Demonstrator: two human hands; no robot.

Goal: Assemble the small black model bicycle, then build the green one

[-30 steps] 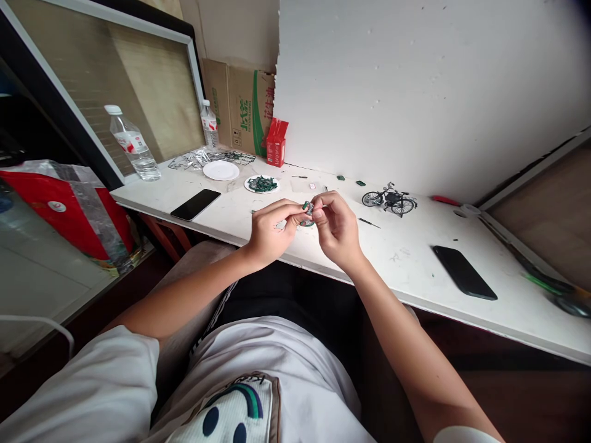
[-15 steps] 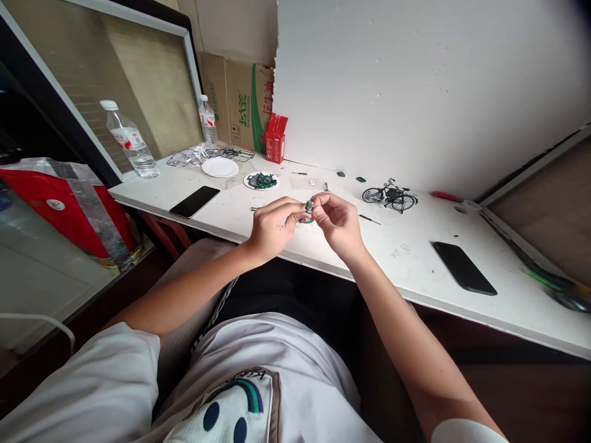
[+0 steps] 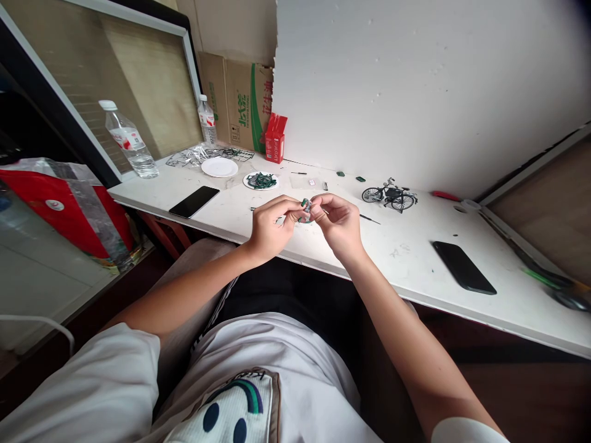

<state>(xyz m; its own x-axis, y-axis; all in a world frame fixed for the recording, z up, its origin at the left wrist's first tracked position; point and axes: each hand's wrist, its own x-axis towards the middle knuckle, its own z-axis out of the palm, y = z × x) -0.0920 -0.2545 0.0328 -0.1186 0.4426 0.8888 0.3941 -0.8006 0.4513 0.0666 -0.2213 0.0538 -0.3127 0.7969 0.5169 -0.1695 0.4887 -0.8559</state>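
Observation:
My left hand (image 3: pixel 276 223) and my right hand (image 3: pixel 338 223) meet above the front of the table, fingertips nearly touching. Between them is a small green and silvery part (image 3: pixel 306 206), pinched by thumb and forefinger on both sides; it is too small to name more exactly. Just below the fingertips a green round piece (image 3: pixel 305 219) shows on the table, mostly hidden by my hands. Behind them stands a white plate (image 3: pixel 247 184) with a heap of green plastic parts (image 3: pixel 262 179). A black model bicycle (image 3: pixel 391 195) is upright to the right.
Phones lie left (image 3: pixel 194 202) and right (image 3: pixel 464 267) on the white table (image 3: pixel 397 246). A thin screwdriver (image 3: pixel 369 219) rests near my right hand. Farther back are an unused-looking white plate (image 3: pixel 220 167), black sprues (image 3: pixel 235 154), water bottles (image 3: pixel 132 144) and a red box (image 3: pixel 276 140).
The small part has turned slightly between my fingertips, its green piece now sitting nearer my left fingers. Both hands stay in nearly the same place.

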